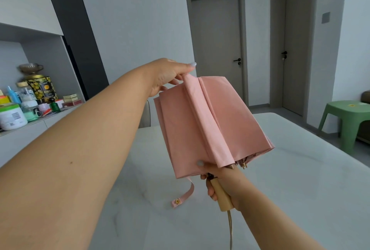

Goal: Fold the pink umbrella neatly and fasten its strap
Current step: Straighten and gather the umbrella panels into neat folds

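The pink umbrella (210,123) is held in the air above the pale table (300,179), collapsed, with its cloth lying in loose pleats. Its far end is pinched by the left hand (166,77), thumb on top and fingers curled beneath a fold. The wooden handle (222,195) is gripped by the right hand (224,181), whose thumb is pressed against the lower edge of the cloth. The strap (185,196) is left unfastened and hangs below the cloth. A green stool (348,117) is seen at the right.
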`<state>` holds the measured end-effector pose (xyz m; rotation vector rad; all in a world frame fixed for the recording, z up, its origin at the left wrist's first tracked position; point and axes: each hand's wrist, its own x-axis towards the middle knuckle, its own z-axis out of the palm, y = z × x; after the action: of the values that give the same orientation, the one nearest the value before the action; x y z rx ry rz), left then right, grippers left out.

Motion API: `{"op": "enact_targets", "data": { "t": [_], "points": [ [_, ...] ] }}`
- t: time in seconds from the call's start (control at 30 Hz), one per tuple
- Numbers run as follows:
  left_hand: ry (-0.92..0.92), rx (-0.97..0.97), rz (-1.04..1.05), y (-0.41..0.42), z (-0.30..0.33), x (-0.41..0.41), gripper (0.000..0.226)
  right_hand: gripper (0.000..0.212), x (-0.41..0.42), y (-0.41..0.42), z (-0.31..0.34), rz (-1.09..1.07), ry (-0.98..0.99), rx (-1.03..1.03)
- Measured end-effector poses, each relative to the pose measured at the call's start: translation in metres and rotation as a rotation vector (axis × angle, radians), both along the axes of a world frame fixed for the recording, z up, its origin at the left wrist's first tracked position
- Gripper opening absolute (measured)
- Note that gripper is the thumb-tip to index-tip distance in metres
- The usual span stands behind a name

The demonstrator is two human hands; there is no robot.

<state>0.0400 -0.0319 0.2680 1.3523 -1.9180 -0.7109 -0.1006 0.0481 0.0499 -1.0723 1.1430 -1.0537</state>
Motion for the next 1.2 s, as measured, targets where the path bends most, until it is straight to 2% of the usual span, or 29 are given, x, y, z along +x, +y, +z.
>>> {"op": "enact_targets", "data": {
  "t": [0.07,0.17,0.23,0.33,0.4,0.43,0.47,0.53,0.57,0.6,0.7,0.77,0.87,0.93,1.0,1.07,1.13,1.2],
  "points": [
    [-0.092,0.035,-0.004,0.003,-0.001,0.000,0.029,0.035,0.001,0.001,-0.001,0.006,-0.016,-0.003],
    [-0.153,0.001,0.016,0.007,0.001,-0.001,0.016,0.034,0.001,0.000,-0.002,0.013,-0.030,0.013],
    [-0.118,0.000,-0.006,0.011,0.004,-0.001,0.010,0.034,0.001,-0.002,-0.003,0.018,-0.030,0.023],
    [-0.032,0.032,-0.058,0.012,0.004,0.002,0.017,0.031,0.000,-0.003,-0.005,0.011,-0.022,-0.005],
    [-0.014,-0.015,0.022,0.008,0.002,0.004,0.016,0.026,-0.001,-0.003,-0.006,0.006,-0.009,-0.045],
    [-0.019,-0.074,0.118,0.008,0.000,0.003,0.007,0.022,-0.001,-0.002,-0.005,0.002,-0.003,-0.060],
    [-0.025,-0.137,0.224,0.006,-0.003,0.002,0.021,0.020,0.000,-0.002,-0.005,-0.002,0.000,-0.067],
    [-0.048,-0.198,0.373,0.007,-0.017,-0.007,0.063,0.021,0.001,0.000,-0.004,-0.012,-0.004,-0.063],
    [-0.076,-0.207,0.415,0.009,-0.027,-0.013,0.070,0.021,0.001,-0.001,-0.004,-0.013,-0.004,-0.058],
    [-0.108,-0.210,0.431,0.010,-0.038,-0.018,0.069,0.020,0.001,-0.001,-0.005,-0.010,0.001,-0.055],
    [-0.119,-0.301,0.421,0.004,-0.065,-0.021,0.038,0.024,0.002,0.000,-0.005,0.042,0.007,-0.092],
    [-0.033,-0.341,0.433,0.001,-0.071,-0.016,0.027,0.044,0.003,0.000,-0.006,0.097,-0.052,-0.157],
    [0.005,-0.440,0.510,-0.003,-0.081,-0.011,0.025,0.071,0.003,-0.002,-0.009,0.224,-0.234,-0.224],
    [0.043,-0.492,0.551,-0.005,-0.087,-0.007,0.029,0.081,0.004,-0.002,-0.011,0.285,-0.373,-0.222],
    [0.081,-0.514,0.577,-0.008,-0.094,-0.003,0.030,0.077,0.004,-0.001,-0.010,0.288,-0.460,-0.181],
    [0.082,-0.541,0.592,-0.010,-0.098,-0.002,0.033,0.060,0.004,0.000,-0.008,0.271,-0.483,-0.146],
    [0.065,-0.548,0.615,-0.012,-0.101,0.000,0.033,0.047,0.005,0.003,-0.005,0.241,-0.465,-0.121],
    [0.002,-0.514,0.649,-0.013,-0.103,0.002,0.029,0.044,0.006,0.003,-0.004,0.191,-0.374,-0.106]
  ]
}}
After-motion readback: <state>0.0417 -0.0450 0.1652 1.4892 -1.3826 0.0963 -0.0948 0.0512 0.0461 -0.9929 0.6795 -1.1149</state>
